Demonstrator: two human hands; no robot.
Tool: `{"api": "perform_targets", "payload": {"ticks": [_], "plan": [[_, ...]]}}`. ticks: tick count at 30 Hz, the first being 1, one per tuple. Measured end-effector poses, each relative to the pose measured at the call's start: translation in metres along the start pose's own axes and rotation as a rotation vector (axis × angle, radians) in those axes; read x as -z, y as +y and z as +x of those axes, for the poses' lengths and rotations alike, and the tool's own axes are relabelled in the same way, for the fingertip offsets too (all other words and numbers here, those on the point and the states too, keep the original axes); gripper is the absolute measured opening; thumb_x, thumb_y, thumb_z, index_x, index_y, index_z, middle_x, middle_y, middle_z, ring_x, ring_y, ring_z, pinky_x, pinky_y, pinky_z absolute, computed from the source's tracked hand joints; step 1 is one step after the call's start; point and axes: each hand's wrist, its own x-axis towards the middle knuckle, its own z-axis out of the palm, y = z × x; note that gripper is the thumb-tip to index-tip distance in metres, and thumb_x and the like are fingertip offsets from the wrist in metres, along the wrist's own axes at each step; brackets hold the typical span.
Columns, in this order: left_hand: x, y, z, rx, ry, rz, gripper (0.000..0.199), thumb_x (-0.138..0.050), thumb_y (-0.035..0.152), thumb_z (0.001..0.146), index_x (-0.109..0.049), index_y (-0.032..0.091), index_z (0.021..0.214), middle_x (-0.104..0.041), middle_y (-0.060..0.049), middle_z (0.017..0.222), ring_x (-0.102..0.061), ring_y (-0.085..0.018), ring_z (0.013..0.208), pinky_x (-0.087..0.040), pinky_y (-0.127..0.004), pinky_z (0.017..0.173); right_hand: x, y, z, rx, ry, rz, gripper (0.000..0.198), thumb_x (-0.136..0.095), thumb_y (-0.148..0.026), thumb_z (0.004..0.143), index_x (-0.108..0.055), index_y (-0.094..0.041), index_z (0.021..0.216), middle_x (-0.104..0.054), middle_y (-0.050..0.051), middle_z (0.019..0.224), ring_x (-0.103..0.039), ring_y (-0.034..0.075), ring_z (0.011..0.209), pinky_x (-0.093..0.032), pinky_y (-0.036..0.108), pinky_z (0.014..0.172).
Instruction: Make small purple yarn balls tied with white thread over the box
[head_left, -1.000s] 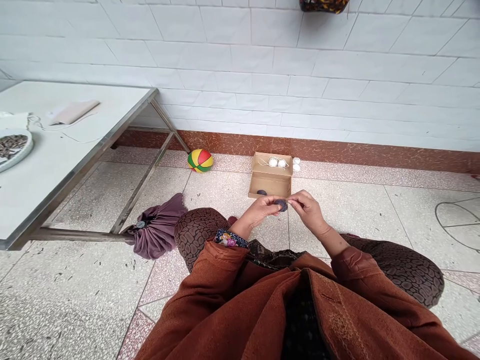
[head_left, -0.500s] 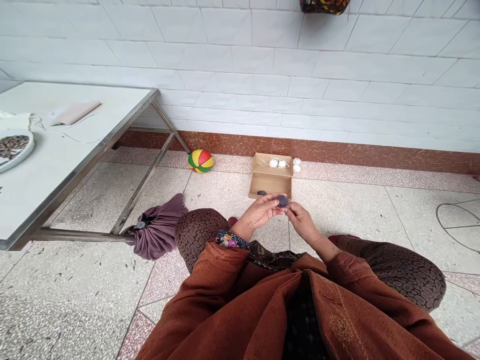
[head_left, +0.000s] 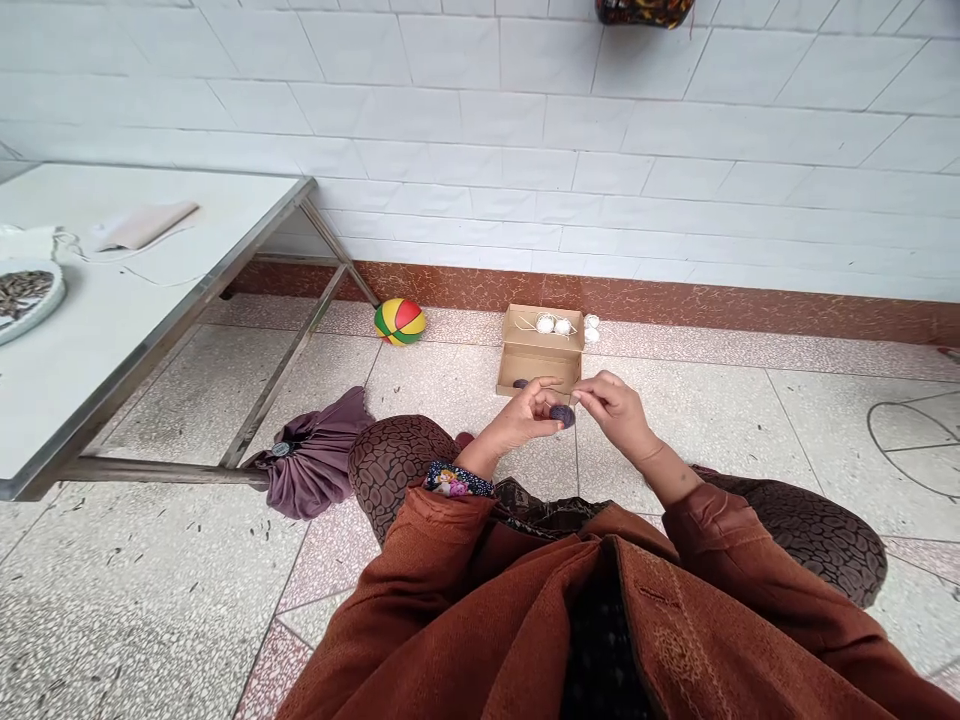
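Dark purple-grey yarn, wound into a small ball [head_left: 561, 415], is located at the centre of the frame, slightly below mid-height. The left hand [head_left: 517, 418] grips this ball between thumb and curled fingers, with the forefinger extended above it. The right hand [head_left: 616, 412], immediately to the right, has thumb and forefinger pinched together, apparently on a fine strand [head_left: 566, 391]; its full path cannot be traced. An open cardboard box [head_left: 546, 368] lies just above the hands, with a second dark ball [head_left: 520, 384] in its lower compartment and white balls [head_left: 553, 325] in the upper. Step in hand, as judged: winding the strand onto the ball. The next move calls for even tension from the right hand and a steady left grip.
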Motion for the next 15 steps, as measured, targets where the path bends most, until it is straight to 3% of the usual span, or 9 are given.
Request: {"api": "perform_targets", "payload": {"ticks": [3, 6, 15], "plan": [[-0.003, 0.002, -0.003, -0.005, -0.077, -0.097, 0.068, -0.086, 0.025, 0.069, -0.060, 0.022, 0.132, -0.068, -0.004, 0.100, -0.062, -0.014, 0.085, -0.044, -0.026, 0.074, -0.016, 0.011, -0.003, -0.104, 0.001, 0.069, 0.027, -0.057, -0.043, 0.099, -0.074, -0.024, 0.088, -0.071, 0.005, 0.082, -0.066, 0.021, 0.078, -0.054, 0.035, 0.074], [-0.006, 0.003, -0.004, 0.009, -0.012, -0.149, 0.052, -0.087, 0.028, 0.067, -0.071, 0.018, 0.116, -0.069, -0.007, 0.104, -0.060, -0.013, 0.083, -0.045, -0.026, 0.073, -0.034, 0.019, -0.019, -0.165, -0.069, 0.102, 0.029, -0.053, -0.042, 0.100, -0.072, -0.025, 0.088, -0.072, 0.004, 0.083, -0.067, 0.022, 0.080, -0.055, 0.036, 0.076], [-0.008, -0.001, 0.000, 0.021, 0.217, -0.143, 0.044, -0.087, 0.025, 0.064, -0.073, 0.014, 0.104, -0.070, -0.005, 0.094, -0.059, -0.011, 0.079, -0.046, -0.025, 0.074, -0.036, 0.012, -0.042, -0.053, -0.197, -0.058, 0.029, -0.050, -0.041, 0.103, -0.073, -0.027, 0.094, -0.070, 0.006, 0.085, -0.067, 0.022, 0.081, -0.055, 0.034, 0.076]]}}
